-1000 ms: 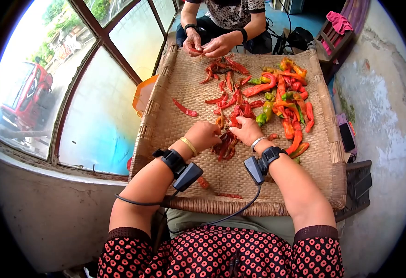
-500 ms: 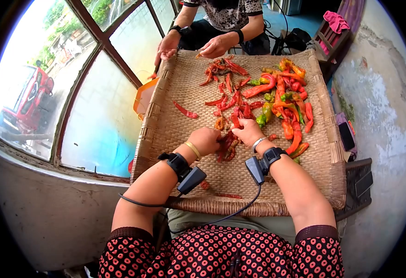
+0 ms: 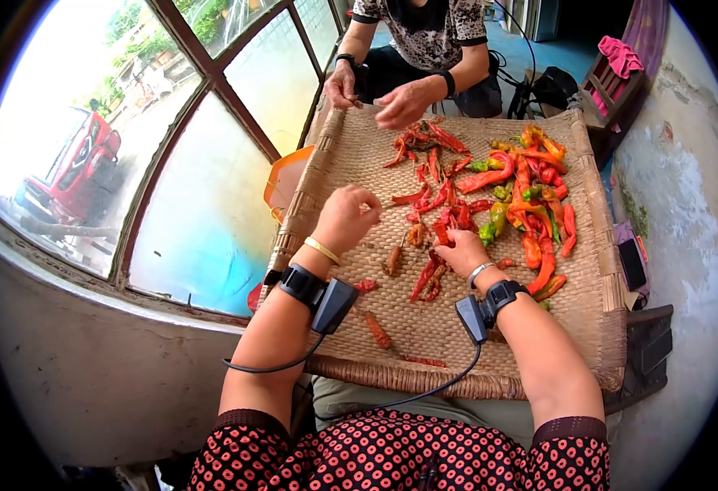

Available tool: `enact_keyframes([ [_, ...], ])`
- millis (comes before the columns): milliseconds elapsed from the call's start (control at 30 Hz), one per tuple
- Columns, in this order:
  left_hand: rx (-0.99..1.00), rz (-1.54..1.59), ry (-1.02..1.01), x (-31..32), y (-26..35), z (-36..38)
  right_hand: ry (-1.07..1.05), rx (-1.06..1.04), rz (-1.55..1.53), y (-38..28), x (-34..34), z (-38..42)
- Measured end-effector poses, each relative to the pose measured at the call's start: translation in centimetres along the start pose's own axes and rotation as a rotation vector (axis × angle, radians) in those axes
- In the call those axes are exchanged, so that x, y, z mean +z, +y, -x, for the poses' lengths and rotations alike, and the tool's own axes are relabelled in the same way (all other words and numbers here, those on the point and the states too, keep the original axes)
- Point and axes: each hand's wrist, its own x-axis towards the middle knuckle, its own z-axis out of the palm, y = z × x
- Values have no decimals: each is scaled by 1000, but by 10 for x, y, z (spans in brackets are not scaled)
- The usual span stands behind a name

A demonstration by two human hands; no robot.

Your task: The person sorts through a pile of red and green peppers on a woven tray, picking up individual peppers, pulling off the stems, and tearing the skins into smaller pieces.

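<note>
A woven tray (image 3: 351, 307) lies in front of me, with dried red chili peppers (image 3: 431, 195) across its middle. My right hand (image 3: 462, 252) is closed in a pinch at the near side of this pile, on a red chili pepper (image 3: 441, 229) that shows at its fingertips. Over the tray's left part my left hand (image 3: 346, 219) is raised clear of the peppers, fingers curled; whatever it may hold is hidden. A brownish chili pepper (image 3: 393, 259) and a few red ones lie between my hands. Nearer to me rests an orange-red chili pepper (image 3: 377, 331).
Fresh red, orange and green peppers (image 3: 539, 196) are heaped at the tray's right. Across from me, a person's hands (image 3: 404, 100) work over the far edge. An orange-rimmed container (image 3: 287, 182) stands left by the window; a wall (image 3: 686, 213) runs along the right.
My left hand has moved up and left, away from the pile. More loose peppers now show near me. My right hand stays at the pile. The other person's hands have shifted, and the view has moved slightly.
</note>
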Motion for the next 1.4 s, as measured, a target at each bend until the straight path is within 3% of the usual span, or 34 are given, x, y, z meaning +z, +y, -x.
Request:
enact_keyframes([
  [33,51,1,151,-4,-4,-3,-13,8,-19,-5,-4,3],
  [67,-85,200,226,-5,-11,-4,-15,3,-20,-4,-3,2],
  [133,-2,34,546,-29,-4,-8,-1,-23,-5,-1,-1,1],
  [200,-101,-102,751,-49,-9,-10,-6,-5,-1,-3,-2,1],
  [267,-229,-298,792,-63,-32,-10,-31,22,-70,-4,-3,3],
  [300,-102,-632,781,-64,-47,-9,-33,29,-72,-4,-3,4],
  [333,-101,-630,778,-56,-51,-8,-27,18,-40,-4,-3,3],
  [400,-147,-338,616,-37,-49,-5,-19,10,-8,-5,-4,2],
  [433,-227,-387,309,-30,-28,-7,-30,-7,14,-5,-5,4],
  [500,-61,-246,-181,-14,-17,1,-46,-32,34,-10,-8,7],
  [567,-67,-357,-688,-1,-4,4,-57,-62,68,-14,-9,10],
  [667,-194,-416,-1014,17,-5,19,-50,-125,168,-4,-3,3],
  [733,-175,-524,-1132,21,-4,22,-73,-118,144,-9,-6,6],
  [1000,-156,-625,-1088,30,15,24,-189,-240,374,-15,-8,7],
  [1100,-119,-611,-1039,32,14,27,30,-181,198,-11,-2,9],
  [1200,-25,-535,-963,25,21,23,-26,-30,58,-16,-9,10],
  [1267,-9,-79,-1257,23,28,26,-11,-52,133,-11,-6,7],
  [1333,-154,217,-1480,27,45,32,-40,-72,166,-13,-7,7],
  [1400,-70,211,-1629,45,50,41,-32,-82,176,-10,-5,7],
])
